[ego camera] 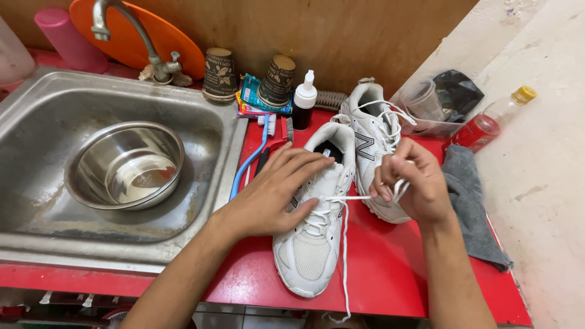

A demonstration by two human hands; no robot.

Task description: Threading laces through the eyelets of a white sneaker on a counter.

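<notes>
On the red countertop just right of the steel sink, a white mesh running shoe [314, 234] lies toe toward the person, with its white cotton lace [344, 244] partly drawn out of the eyelets. The left hand [274, 192] lies flat over the shoe's side and collar, fingers spread, pinning it down. The right hand [411, 183] is closed in a pinch on the lace, which runs taut from the upper eyelets across to the fingers, with a loop wound about them; the loose end trails down over the counter's front edge.

A sharp tug looks likely to snag the lace in an eyelet or drag the shoe out from under the flat hand, since nothing but palm pressure holds it. The dangling end could catch on the counter lip.

The second white shoe [375, 140] stands touching the first, behind it, its own laces loose; the two sets could tangle. Just behind stand a small white-capped dark bottle [304, 100] and two brown paper cups [247, 76], which a jerked elbow might topple. Blue and red brushes [265, 143] lie by the sink rim. A grey cloth [469, 201] lies to the right, near a red bottle with a yellow cap [490, 122]. A steel bowl [125, 164] sits in the sink [36, 122].
</notes>
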